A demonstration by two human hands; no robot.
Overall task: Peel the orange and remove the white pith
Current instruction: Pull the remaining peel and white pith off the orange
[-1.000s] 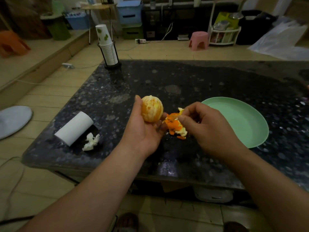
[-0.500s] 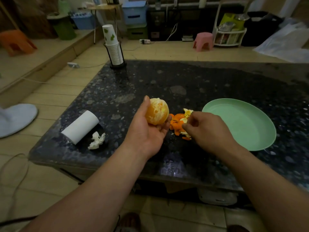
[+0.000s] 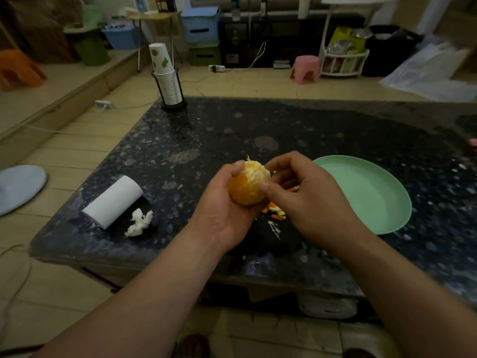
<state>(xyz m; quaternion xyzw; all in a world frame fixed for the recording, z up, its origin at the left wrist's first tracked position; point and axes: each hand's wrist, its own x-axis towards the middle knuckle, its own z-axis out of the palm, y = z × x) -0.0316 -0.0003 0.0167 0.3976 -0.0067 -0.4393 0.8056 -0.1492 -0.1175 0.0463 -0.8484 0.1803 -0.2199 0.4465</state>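
We hold the orange (image 3: pixel 247 186) above the near edge of the dark tabletop (image 3: pixel 232 135), cupped in our left hand (image 3: pixel 222 210). Its white-streaked top is turned toward our right hand (image 3: pixel 307 200), whose thumb and curled fingers pinch at it. Peel scraps (image 3: pixel 277 211) lie just beneath, a green plate (image 3: pixel 366 192) sits toward the right edge, and a dim, cluttered room lies beyond.

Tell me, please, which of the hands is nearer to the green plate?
Right. The right hand picks at the orange just left of the green plate; the left hand holds the orange from its other side, farther from the plate.
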